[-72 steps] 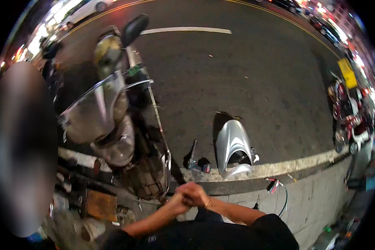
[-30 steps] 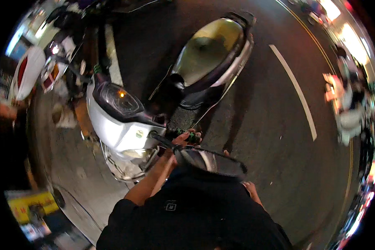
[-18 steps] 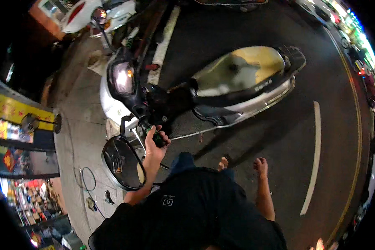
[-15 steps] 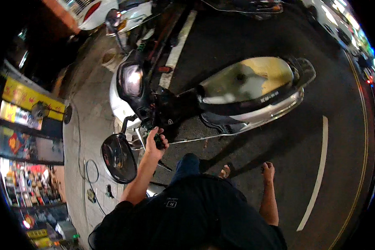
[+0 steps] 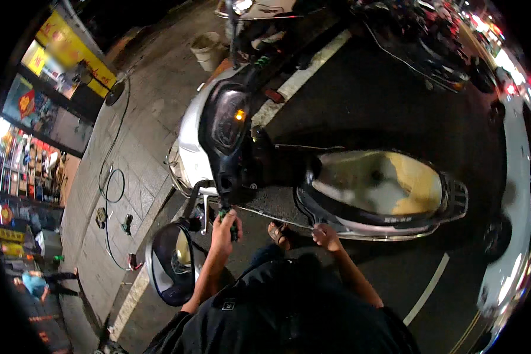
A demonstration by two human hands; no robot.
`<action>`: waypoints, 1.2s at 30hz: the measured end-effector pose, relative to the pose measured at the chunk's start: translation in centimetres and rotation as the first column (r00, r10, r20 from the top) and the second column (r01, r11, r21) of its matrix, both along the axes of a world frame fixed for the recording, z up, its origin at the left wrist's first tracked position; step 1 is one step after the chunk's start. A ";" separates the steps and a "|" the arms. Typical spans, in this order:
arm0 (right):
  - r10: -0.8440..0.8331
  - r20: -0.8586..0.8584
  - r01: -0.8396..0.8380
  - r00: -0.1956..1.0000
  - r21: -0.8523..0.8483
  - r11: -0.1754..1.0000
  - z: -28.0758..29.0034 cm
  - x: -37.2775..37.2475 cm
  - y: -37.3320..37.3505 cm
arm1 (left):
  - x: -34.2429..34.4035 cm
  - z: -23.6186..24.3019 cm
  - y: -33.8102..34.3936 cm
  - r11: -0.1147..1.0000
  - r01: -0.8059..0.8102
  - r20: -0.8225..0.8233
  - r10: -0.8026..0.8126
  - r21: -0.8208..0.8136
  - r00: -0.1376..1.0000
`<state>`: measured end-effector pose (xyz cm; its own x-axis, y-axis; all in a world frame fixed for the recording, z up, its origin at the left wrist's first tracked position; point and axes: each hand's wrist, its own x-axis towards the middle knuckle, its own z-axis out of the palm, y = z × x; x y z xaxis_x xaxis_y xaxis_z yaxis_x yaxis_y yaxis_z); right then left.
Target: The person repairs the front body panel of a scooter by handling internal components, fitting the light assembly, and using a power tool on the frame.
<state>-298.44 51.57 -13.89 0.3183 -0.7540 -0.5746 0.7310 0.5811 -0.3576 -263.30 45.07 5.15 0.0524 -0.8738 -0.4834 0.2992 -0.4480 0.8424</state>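
A white scooter [image 5: 192,133] with a black floorboard area stands in front of me, pointing left. My left hand [image 5: 223,235] is closed round its left handlebar grip [image 5: 236,227], just behind the brake lever [image 5: 205,215]. At the scooter's near side, by the lower front of the worn yellow-and-grey seat [image 5: 416,183], is my right hand [image 5: 326,237]. Its fingers are curled in, and whatever they may hold is hidden. An orange light glows on the dark instrument panel [image 5: 226,118]. Nearest me on the left is the round mirror [image 5: 172,262].
A sandalled foot [image 5: 279,234] is beside the scooter. Left, a black hose [image 5: 115,186] and small items lie on the pavement. A bucket [image 5: 206,52] and parked scooters [image 5: 419,41] are beyond. A white car [image 5: 518,177] is on the right; a person [image 5: 36,286] stands lower left.
My right hand has come in from the right to the scooter's side. My left hand stays on the grip. The bright glare on the panel is gone, and an orange light shows there.
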 end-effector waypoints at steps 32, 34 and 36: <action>-0.148 -0.600 -0.339 0.787 -0.620 0.708 16.4 15.2 -45.1 | -8.0 1.2 -0.4 0.671 -0.679 0.795 0.568 -0.297 0.213; -0.051 -0.551 -0.318 0.833 -0.552 0.771 18.0 14.6 -43.3 | -9.6 2.1 -0.6 0.705 -0.563 0.854 0.519 -0.431 -0.004; 0.000 -0.482 -0.361 0.876 -0.656 0.662 18.3 14.0 -42.8 | -10.8 3.5 -1.7 0.741 -0.397 0.840 0.488 -0.542 -0.237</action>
<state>-284.39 8.79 4.38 0.3680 -0.9298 0.0079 0.3162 0.1171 -0.9414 -274.11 43.37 8.68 0.7628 -0.3985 0.5092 -0.6403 -0.5748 0.5095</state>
